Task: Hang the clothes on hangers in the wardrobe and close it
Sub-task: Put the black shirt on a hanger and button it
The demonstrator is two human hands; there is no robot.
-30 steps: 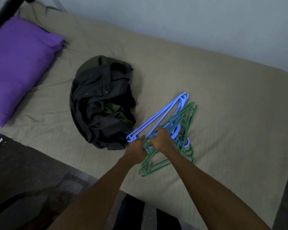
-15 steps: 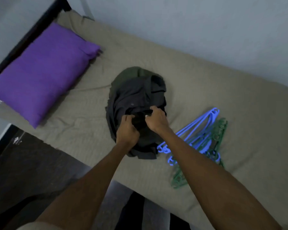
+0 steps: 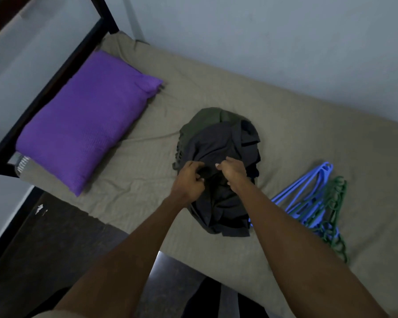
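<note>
A heap of dark clothes [image 3: 218, 143] lies in the middle of the bed, a dark grey garment on top and an olive green one [image 3: 207, 118] under it at the back. My left hand [image 3: 190, 180] and my right hand [image 3: 233, 172] both pinch a fold of the dark grey garment near the heap's centre, lifting it slightly. To the right of the heap lie several plastic hangers on the sheet: blue ones [image 3: 308, 187] and green ones [image 3: 333, 207], untouched. No wardrobe is in view.
The bed has a beige sheet [image 3: 285, 125] and a purple pillow [image 3: 85, 120] at its left end by a black metal frame [image 3: 55, 74]. A grey wall runs behind the bed. Dark floor [image 3: 44, 244] lies at the near left.
My hands left the hangers and moved left to the clothes heap, where they now pinch the dark grey garment. The view has shifted left, so more of the pillow and frame show.
</note>
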